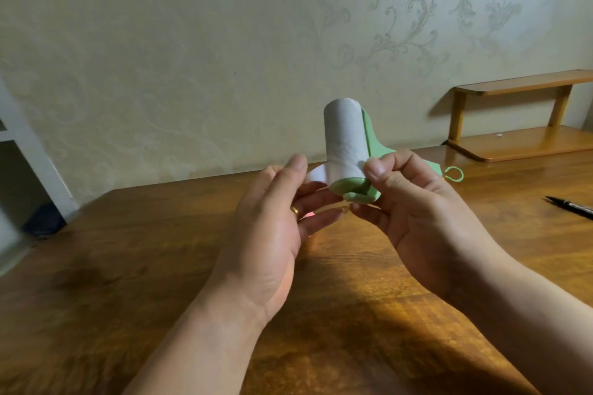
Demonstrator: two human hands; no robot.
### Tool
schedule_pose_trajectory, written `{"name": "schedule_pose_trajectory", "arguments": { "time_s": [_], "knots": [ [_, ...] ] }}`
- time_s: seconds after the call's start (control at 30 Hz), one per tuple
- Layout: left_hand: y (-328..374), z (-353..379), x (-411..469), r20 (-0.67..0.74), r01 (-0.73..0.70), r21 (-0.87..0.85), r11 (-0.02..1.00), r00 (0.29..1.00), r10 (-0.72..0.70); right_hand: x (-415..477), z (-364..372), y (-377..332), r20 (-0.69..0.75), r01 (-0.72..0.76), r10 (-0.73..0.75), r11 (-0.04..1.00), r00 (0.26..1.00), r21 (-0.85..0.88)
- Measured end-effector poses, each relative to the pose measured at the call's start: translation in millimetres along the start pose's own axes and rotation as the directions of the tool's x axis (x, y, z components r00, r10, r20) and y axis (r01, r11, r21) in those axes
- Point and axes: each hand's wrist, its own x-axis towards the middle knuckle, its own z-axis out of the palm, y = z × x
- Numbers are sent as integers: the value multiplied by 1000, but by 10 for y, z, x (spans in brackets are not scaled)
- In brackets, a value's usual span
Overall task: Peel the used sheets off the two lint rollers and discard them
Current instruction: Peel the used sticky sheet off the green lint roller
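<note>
The right hand (410, 212) grips the green plastic lint roller (354, 191) by its handle, white roll (345, 138) upright above it; the left hand (272, 234), just left, pinches the loose white sheet flap (316, 177).

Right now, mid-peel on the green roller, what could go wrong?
The peeled flap pinched by the left hand looks small, so it may tear instead of lifting a whole sheet. The thumb of the right hand presses the sheet edge on the lint roller, which could block the peel.
</note>
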Motion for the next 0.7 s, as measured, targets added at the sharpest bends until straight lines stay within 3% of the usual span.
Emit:
{"name": "schedule_pose_trajectory", "arguments": {
  "time_s": [0.23,0.4,0.47,0.57,0.67,0.7],
  "knots": [
    [-190,116,-38,86,51,126,991,994,-62,-62,56,46,35,44,-42,996,999,-76],
    [-212,75,-36,-11,34,123,992,999,-33,-90,108,47,55,40,-33,990,998,-137],
    [-203,72,-38,-71,-29,189,982,997,43,-103,92,15,51,47,-33,957,998,-287],
    [-170,31,-23,-144,-123,315,941,974,176,-151,66,-107,-13,88,-128,745,992,-661],
    [-102,-46,15,-152,-135,353,926,968,199,-134,-17,-234,-29,187,-413,471,910,-862],
    [-88,-63,25,-123,-124,312,942,978,170,-94,-76,-254,-17,174,-440,390,898,-904]
  ]
}}
